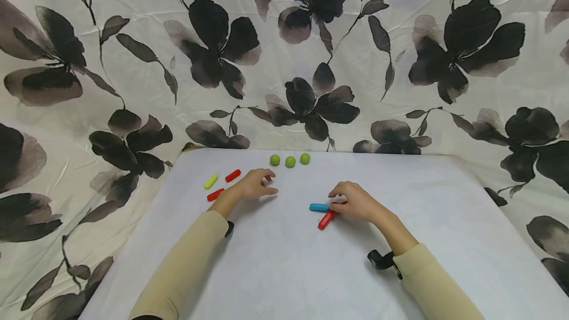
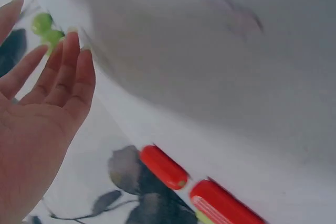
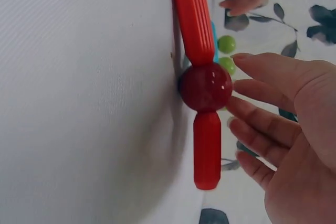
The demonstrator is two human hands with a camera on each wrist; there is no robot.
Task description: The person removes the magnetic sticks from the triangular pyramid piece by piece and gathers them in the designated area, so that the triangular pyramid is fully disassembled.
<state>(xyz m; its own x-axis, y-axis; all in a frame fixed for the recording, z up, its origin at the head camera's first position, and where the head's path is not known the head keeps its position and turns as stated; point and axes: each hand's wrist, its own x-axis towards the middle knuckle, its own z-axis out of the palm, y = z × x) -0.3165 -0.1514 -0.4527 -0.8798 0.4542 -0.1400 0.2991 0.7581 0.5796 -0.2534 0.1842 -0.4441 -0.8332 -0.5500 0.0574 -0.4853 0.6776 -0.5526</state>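
My right hand (image 1: 357,204) is beside a group of toy rods, its fingers apart and loosely bent. In the right wrist view, a dark red ball (image 3: 206,86) has two ridged red rods (image 3: 207,150) meeting it on opposite sides; the fingertips are close by, and whether they touch cannot be told. A blue rod (image 1: 318,207) also points toward the ball, which the hand mostly hides in the head view. My left hand (image 1: 255,185) hovers over the table with fingers extended and holds nothing. Behind its wrist lie loose red rods (image 1: 233,176).
Three green balls (image 1: 290,162) sit near the table's back edge. A yellow-green rod (image 1: 211,181) lies at the left beside the red ones. The white table (image 1: 284,270) ends at a hanging floral cloth (image 1: 382,107).
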